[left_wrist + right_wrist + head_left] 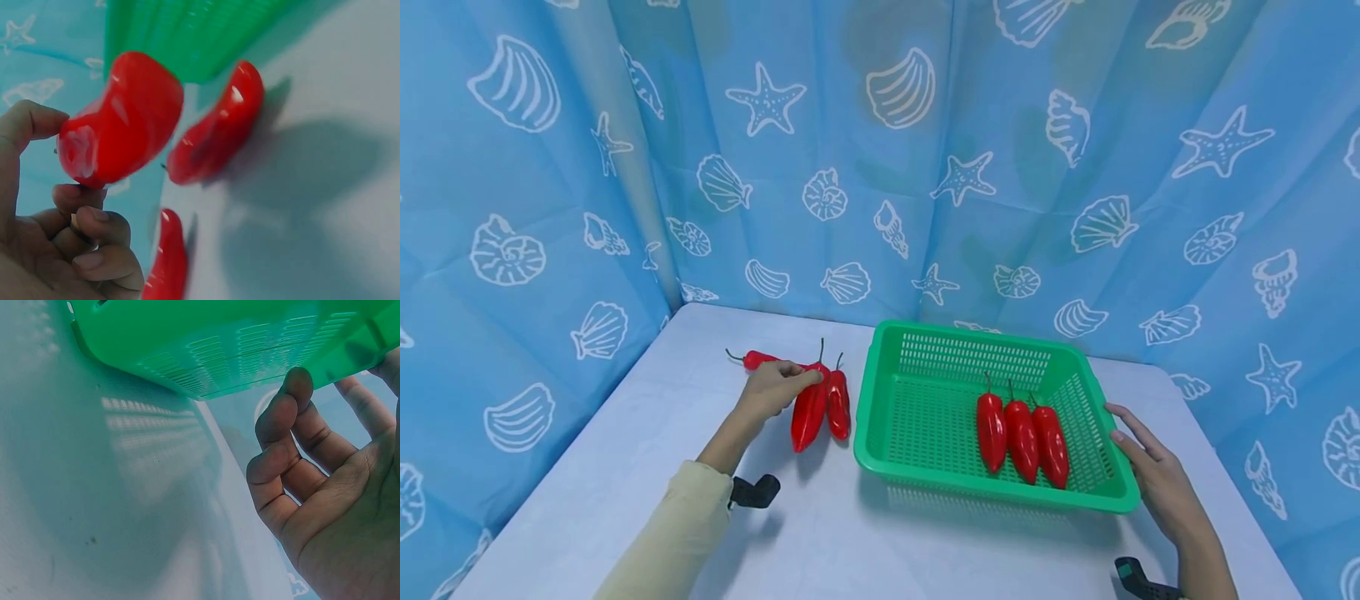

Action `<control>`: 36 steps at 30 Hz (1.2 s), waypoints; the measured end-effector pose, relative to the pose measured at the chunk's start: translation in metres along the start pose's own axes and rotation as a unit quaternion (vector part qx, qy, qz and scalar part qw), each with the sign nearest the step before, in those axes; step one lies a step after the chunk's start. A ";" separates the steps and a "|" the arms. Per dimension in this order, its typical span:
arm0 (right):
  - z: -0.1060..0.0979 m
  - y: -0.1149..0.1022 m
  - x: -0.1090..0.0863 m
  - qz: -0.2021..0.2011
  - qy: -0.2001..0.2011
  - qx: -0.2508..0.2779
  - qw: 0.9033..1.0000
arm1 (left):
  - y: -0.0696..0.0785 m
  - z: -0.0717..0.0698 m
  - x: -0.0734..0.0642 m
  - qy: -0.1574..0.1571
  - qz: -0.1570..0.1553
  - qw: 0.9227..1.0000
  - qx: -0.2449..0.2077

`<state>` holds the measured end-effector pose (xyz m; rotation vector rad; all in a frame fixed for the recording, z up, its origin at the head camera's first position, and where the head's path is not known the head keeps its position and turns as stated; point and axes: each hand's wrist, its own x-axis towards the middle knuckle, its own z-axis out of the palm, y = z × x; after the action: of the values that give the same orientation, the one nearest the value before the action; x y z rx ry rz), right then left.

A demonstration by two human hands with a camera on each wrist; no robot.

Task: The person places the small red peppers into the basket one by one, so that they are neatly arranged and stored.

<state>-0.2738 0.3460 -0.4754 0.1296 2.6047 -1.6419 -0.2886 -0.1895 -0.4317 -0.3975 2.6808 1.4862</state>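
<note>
My left hand [777, 389] pinches a glossy red pepper [140, 119] near its stem end, between thumb and fingertips. The pepper hangs over the white table with its tip pointing down. Just to its right lies a second red pepper [838, 407]. A slimmer red pepper [760, 359] lies behind the left hand, partly covered by it. At the right end of a green basket [867, 392], my right hand [1161, 475] holds the rim with thumb and fingers. Its other fingers are bent below the rim in the right wrist view. Three red peppers [1021, 437] lie side by side inside the basket.
The white table [820, 542] carries the basket on its right half. A blue curtain [850, 167] with white shell and starfish prints hangs along the back and sides. Dark wrist devices [756, 492] sit below both hands.
</note>
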 end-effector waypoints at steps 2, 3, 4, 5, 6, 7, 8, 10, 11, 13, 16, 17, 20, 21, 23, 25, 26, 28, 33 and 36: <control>-0.001 0.001 -0.001 0.001 -0.002 0.001 1.000 | 0.006 0.001 -0.002 -0.007 0.004 1.000 0.000; -0.001 0.002 -0.001 0.000 -0.004 -0.001 1.000 | 0.009 0.001 -0.003 -0.009 0.006 1.000 0.001; -0.001 0.002 -0.001 0.000 -0.005 -0.002 1.000 | 0.012 0.001 -0.004 -0.011 0.009 1.000 -0.001; -0.001 0.003 -0.001 -0.002 -0.006 -0.004 1.000 | 0.015 0.002 -0.005 -0.014 0.011 1.000 -0.003; 0.000 0.003 -0.001 -0.003 -0.006 -0.005 1.000 | 0.018 0.003 -0.005 -0.015 0.014 1.000 -0.005; -0.001 0.003 0.000 -0.003 -0.007 -0.007 1.000 | 0.020 0.003 -0.006 -0.017 0.017 1.000 -0.009; -0.001 0.002 0.000 -0.003 -0.008 -0.006 1.000 | 0.022 0.004 -0.006 -0.019 0.019 1.000 -0.011; 0.000 0.001 0.000 -0.001 -0.009 -0.004 1.000 | 0.027 0.005 -0.007 -0.023 0.021 0.999 -0.018; 0.000 0.001 0.000 0.001 -0.011 -0.003 1.000 | 0.029 0.006 -0.007 -0.025 0.022 0.999 -0.020; 0.000 0.001 0.000 0.007 -0.014 0.000 1.000 | 0.033 0.008 -0.008 -0.027 0.024 0.999 -0.025; 0.001 0.001 0.000 0.012 -0.014 -0.002 1.000 | 0.039 0.011 -0.009 -0.030 0.028 0.999 -0.033; 0.000 0.001 0.000 0.014 -0.013 -0.001 1.000 | 0.041 0.012 -0.010 -0.030 0.028 0.999 -0.035; 0.000 0.001 0.001 0.018 -0.011 0.001 1.000 | 0.050 0.016 -0.012 -0.031 0.028 0.998 -0.035; 0.000 0.001 0.001 0.018 -0.010 0.002 1.000 | 0.053 0.017 -0.012 -0.031 0.028 0.999 -0.035; 0.000 0.002 0.001 0.019 -0.010 0.003 1.000 | 0.059 0.019 -0.013 -0.034 0.026 0.998 -0.040; 0.000 0.002 0.001 0.021 -0.010 0.004 1.000 | 0.064 0.022 -0.013 -0.040 0.025 0.998 -0.047; 0.000 0.002 0.001 0.021 -0.010 0.004 1.000 | 0.066 0.023 -0.013 -0.042 0.025 0.998 -0.049; 0.000 0.002 0.001 0.023 -0.010 0.006 1.000 | 0.070 0.026 -0.013 -0.046 0.025 0.997 -0.050; -0.001 0.001 0.001 0.019 -0.009 0.007 1.000 | 0.080 0.032 -0.013 -0.057 0.038 0.996 -0.049; -0.001 0.000 0.000 0.011 -0.005 0.009 1.000 | 0.087 0.036 -0.012 -0.063 0.047 0.996 -0.051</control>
<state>-0.2742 0.3471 -0.4753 0.1498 2.5726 -1.6538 -0.3010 -0.1130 -0.3774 -0.1756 2.5659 1.6208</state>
